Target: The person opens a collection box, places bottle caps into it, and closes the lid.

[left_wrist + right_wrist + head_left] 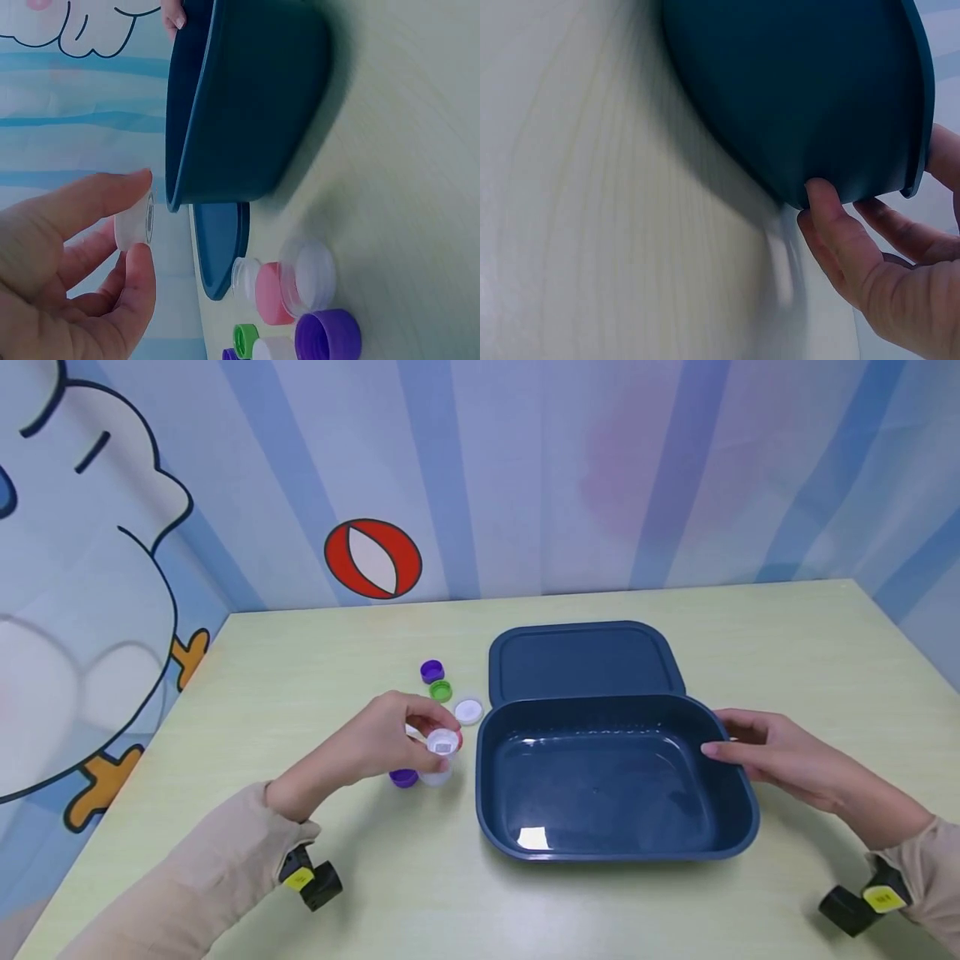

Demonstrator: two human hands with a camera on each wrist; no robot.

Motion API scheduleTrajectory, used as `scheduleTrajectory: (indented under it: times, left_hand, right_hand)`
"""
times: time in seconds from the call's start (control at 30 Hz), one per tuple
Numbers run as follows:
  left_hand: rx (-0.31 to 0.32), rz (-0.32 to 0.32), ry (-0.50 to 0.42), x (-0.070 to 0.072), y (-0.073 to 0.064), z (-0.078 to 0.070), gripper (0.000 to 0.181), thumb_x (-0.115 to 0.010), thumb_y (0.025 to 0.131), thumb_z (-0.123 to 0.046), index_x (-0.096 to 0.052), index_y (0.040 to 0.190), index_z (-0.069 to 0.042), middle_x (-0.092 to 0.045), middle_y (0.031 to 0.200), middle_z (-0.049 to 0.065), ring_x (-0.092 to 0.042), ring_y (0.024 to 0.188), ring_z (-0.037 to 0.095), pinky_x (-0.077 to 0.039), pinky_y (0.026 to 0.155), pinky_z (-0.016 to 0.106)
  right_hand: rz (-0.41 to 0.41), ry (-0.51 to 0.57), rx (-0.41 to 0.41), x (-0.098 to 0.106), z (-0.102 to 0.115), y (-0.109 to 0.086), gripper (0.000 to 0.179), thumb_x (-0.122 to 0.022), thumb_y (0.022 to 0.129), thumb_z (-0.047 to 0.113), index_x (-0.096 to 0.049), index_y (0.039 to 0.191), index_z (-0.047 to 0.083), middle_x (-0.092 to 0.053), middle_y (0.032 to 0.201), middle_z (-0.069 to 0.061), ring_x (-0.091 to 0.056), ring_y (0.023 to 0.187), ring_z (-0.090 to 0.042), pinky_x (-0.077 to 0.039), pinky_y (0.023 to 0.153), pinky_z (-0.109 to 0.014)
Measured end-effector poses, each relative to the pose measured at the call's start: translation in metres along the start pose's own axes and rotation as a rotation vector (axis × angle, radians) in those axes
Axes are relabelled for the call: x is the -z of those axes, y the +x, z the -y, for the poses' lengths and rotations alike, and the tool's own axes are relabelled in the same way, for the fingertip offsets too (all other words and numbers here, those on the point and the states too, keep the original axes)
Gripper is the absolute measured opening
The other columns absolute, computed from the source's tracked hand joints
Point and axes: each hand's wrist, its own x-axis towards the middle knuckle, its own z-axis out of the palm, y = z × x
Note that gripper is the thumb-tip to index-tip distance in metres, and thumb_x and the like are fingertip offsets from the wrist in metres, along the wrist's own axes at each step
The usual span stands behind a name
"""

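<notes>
My left hand [390, 735] pinches a small whitish round cap [442, 742] between thumb and fingers, off the table and left of a dark blue plastic bin [600, 802]. A square printed mark shows on the cap's face. In the left wrist view the cap [133, 225] looks translucent. My right hand [787, 764] holds the bin's right side, thumb over the rim and fingers outside against the wall [840, 112]. Nothing lies inside the bin. Below my left hand are a purple cap [403, 777] and a clear round piece [309, 277], with a pink one [271, 294] beside it.
The blue lid [585, 660] lies flat behind the bin. Further back on the left are another purple cap [432, 672], a green cap [440, 691] and a white disc [468, 711]. A patterned cloth wall [525, 485] closes off the table's far edge.
</notes>
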Motion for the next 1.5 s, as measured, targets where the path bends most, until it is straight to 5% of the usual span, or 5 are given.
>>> scheduleTrajectory:
  times: [0.57,1.5]
  left_hand:
    - [-0.151,0.073,0.010,-0.017,0.025,-0.034,0.035,-0.081,0.069,-0.006,-0.069,0.102,-0.006,-0.063,0.091,0.001,-0.056,0.087,0.019,-0.052,0.069,0.026]
    - [-0.307,0.207,0.026,-0.055,0.072,-0.075,0.034,-0.079,0.073,-0.005,-0.067,0.104,-0.003,-0.064,0.096,0.004,-0.056,0.082,0.017,-0.049,0.071,0.020]
  right_hand:
    - [-0.014,0.006,-0.007,-0.001,-0.003,-0.001,0.051,-0.054,0.095,0.015,-0.034,0.134,-0.011,-0.050,0.089,-0.007,-0.040,0.054,-0.015,-0.035,0.048,-0.029]
    - [-0.009,-0.003,-0.019,-0.002,0.001,-0.002,0.052,-0.054,0.095,0.016,-0.033,0.135,-0.010,-0.049,0.091,-0.008,-0.042,0.057,-0.017,-0.037,0.049,-0.028]
